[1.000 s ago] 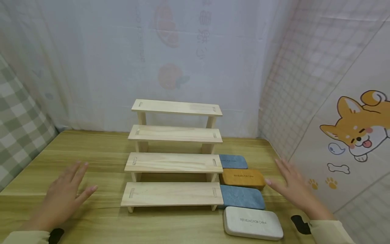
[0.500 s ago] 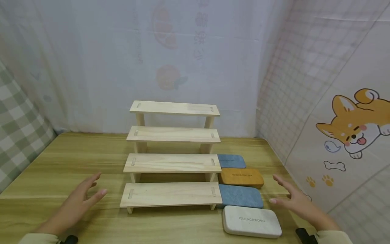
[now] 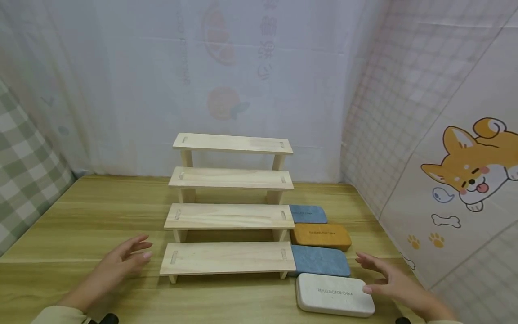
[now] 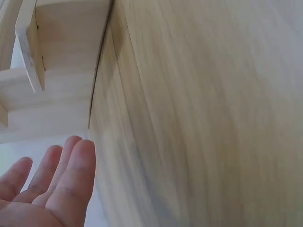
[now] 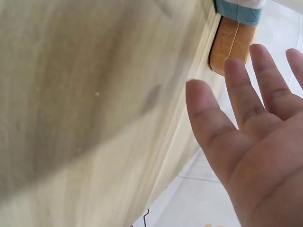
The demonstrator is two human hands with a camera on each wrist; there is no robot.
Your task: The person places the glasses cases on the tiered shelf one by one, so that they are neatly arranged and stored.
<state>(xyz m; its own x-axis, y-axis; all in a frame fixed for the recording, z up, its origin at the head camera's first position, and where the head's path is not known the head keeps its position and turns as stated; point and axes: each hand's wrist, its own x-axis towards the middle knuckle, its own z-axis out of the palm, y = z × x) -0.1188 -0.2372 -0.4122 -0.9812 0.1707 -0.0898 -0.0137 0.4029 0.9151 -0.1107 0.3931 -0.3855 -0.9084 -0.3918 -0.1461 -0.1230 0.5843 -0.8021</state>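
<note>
Left hand point(image 3: 118, 264) and right hand point(image 3: 394, 281) apart — four-tier wooden stand point(image 3: 228, 216) positioned between them on the surface point(image 3: 113, 211).
The left hand is raised near the stand's lower left end, thumb and fingers parted. The right hand is likewise spread, fingers slightly bent; its thumb tip overlaps the right edge of the white case point(image 3: 333, 302) — from here, contact cannot be confirmed. Left of the right fingertips lies the front blue case point(image 3: 321, 261). Beyond it, farther forward of the right hand, sit the orange case point(image 3: 322, 236) and the rear blue case point(image 3: 309, 214), the latter partly hidden by the stand.
</note>
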